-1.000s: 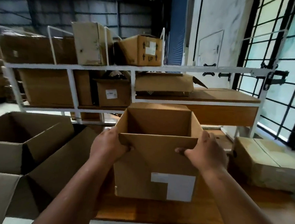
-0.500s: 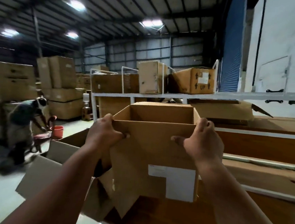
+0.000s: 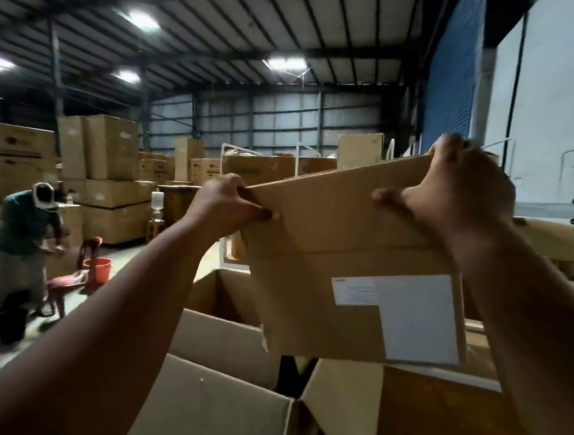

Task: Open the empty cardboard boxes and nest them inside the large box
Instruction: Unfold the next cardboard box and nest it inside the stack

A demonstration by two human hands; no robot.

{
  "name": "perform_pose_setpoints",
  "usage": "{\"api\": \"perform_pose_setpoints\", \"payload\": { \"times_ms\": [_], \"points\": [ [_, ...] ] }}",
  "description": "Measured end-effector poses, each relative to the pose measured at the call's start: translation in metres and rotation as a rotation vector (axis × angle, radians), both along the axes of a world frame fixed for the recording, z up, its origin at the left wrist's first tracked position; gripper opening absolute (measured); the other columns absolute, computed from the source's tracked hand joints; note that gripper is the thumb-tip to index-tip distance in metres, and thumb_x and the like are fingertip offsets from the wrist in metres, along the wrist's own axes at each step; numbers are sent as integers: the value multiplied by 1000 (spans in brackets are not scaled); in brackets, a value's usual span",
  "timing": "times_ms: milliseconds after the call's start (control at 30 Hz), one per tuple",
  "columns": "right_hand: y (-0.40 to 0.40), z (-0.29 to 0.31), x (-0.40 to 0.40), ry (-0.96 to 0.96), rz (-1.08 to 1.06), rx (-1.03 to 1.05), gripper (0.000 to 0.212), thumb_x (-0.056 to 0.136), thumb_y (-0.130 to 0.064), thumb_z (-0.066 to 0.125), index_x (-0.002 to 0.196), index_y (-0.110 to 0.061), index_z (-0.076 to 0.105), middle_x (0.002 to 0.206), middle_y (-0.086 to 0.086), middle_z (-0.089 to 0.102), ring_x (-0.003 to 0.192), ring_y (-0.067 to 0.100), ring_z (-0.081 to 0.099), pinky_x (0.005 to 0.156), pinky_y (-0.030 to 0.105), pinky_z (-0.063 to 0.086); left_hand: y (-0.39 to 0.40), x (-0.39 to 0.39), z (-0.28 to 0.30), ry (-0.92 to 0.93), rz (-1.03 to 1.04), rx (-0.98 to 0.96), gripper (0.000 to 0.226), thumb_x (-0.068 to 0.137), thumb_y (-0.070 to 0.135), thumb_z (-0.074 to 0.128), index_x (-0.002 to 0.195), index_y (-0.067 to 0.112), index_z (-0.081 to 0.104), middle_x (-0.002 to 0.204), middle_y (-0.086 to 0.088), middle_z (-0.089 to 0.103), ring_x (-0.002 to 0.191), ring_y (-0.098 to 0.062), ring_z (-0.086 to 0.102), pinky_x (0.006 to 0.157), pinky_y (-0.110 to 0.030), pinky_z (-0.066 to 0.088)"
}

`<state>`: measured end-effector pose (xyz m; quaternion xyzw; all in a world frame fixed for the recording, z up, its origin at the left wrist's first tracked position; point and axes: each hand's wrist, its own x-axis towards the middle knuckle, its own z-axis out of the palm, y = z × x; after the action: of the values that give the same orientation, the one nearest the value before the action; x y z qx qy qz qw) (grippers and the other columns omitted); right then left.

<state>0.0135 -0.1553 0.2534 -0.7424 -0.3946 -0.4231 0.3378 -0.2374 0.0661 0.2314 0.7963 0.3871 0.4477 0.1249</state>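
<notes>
I hold a brown cardboard box (image 3: 337,255) with a white label on its near face up in the air, tilted so its right side is higher. My left hand (image 3: 223,202) pinches its top left edge. My right hand (image 3: 459,189) grips the top right edge, fingers curled over the rim. Below it stands the large open cardboard box (image 3: 227,394), flaps spread outward; its inside is mostly hidden by the held box and my arms.
A wooden table (image 3: 434,421) lies at lower right. A person (image 3: 22,241) bends over at the left near a red stool (image 3: 64,282) and a red bucket (image 3: 97,269). Stacks of cartons (image 3: 107,175) fill the warehouse behind; a white shelf frame (image 3: 554,207) is at right.
Both hands have lifted the labelled box off the table and swung it left, above the large open box. The view has turned left and up toward the warehouse floor.
</notes>
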Motion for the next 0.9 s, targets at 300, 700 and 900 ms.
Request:
{"api": "perform_pose_setpoints", "payload": {
  "times_ms": [300, 700, 900],
  "points": [
    [90, 15, -37, 21, 26, 80, 115, 62, -93, 79, 134, -7, 52, 122, 19, 67, 107, 37, 70, 72, 38, 50, 92, -37, 39, 55, 71, 236, 53, 76, 52, 96, 109, 24, 65, 93, 6, 62, 80, -9, 60, 60, -26, 49],
    [242, -34, -56, 111, 98, 59, 115, 65, -97, 72, 133, -7, 51, 122, 17, 67, 102, 33, 72, 64, 34, 46, 211, -85, 26, 67, 163, 128, 56, 72, 47, 99, 110, 24, 65, 101, -3, 68, 91, -22, 66, 69, -39, 60],
    [279, -61, -90, 168, 6, 6, 126, 63, -102, 64, 143, -7, 48, 131, 20, 68, 112, 38, 72, 68, 38, 54, 265, -102, -7, 54, 93, 81, 54, 70, 50, 99, 105, 26, 66, 102, -3, 70, 86, -19, 66, 63, -33, 57]
  ]
}}
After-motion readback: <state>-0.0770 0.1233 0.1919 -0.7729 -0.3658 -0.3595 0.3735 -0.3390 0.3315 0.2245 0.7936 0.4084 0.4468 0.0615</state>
